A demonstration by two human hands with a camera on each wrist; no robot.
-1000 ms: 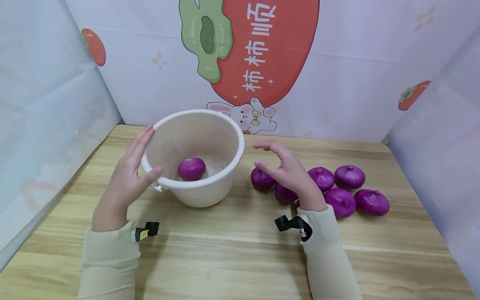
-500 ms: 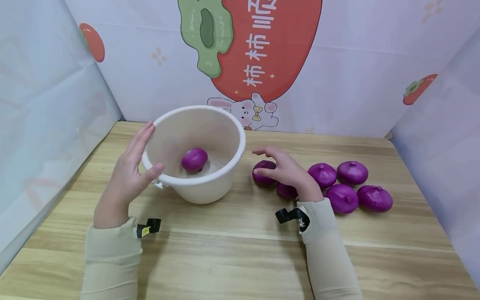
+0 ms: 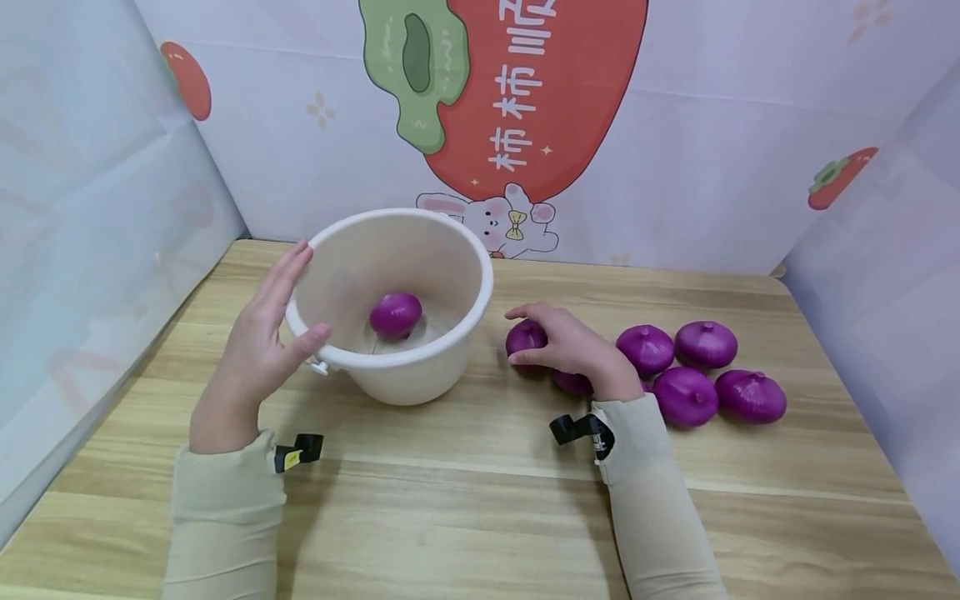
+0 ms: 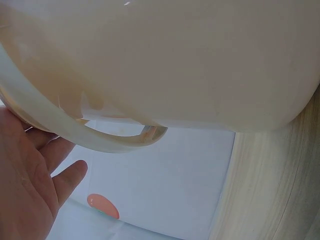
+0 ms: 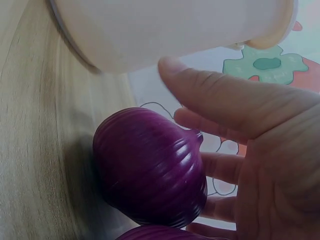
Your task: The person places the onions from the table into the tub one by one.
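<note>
A white plastic bucket [image 3: 408,385] stands on the wooden table with one purple onion [image 3: 395,316] lying at its bottom. My left hand [image 3: 251,367] rests against the bucket's left rim, fingers extended along the outside and thumb held apart near the rim. In the left wrist view a curved handle [image 4: 107,143] hangs from the bucket's side. Over an onion [image 5: 150,167] right of the bucket, my right hand [image 3: 573,346] is spread. Its fingers reach behind the onion; the thumb stands off above it in the right wrist view.
Several more onions [image 3: 684,397] lie grouped to the right, with another onion [image 3: 572,382] partly hidden under the right hand. Printed cloth walls [image 3: 697,192] border the wooden table [image 3: 450,517] at the back and both sides.
My right hand has lowered over the leftmost onion of the group, its fingers coming round it. The onion inside the bucket has rolled slightly rightward. My left hand has stayed at the rim.
</note>
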